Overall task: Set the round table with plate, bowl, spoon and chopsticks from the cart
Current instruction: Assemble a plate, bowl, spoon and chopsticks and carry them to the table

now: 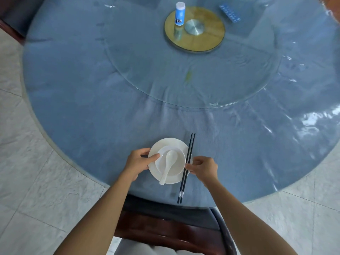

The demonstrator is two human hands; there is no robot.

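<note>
A white plate (176, 142) lies near the front edge of the round blue table (92, 98). A white bowl (179, 165) sits on it, and a white spoon (168, 167) rests in the bowl with its handle pointing toward me. My left hand (137, 162) grips the plate's left rim, thumb on top by the bowl. A pair of black chopsticks (186, 167) lies across the plate's right rim, tips pointing away. My right hand (203, 168) pinches the chopsticks near their middle.
A glass turntable (202, 85) covers the table's middle, with a round wooden base (207, 39), a white and blue bottle (180, 13) and a blue packet (230, 12). A dark wooden chair (165, 229) stands right below me. Pale tiled floor (27, 181) surrounds the table.
</note>
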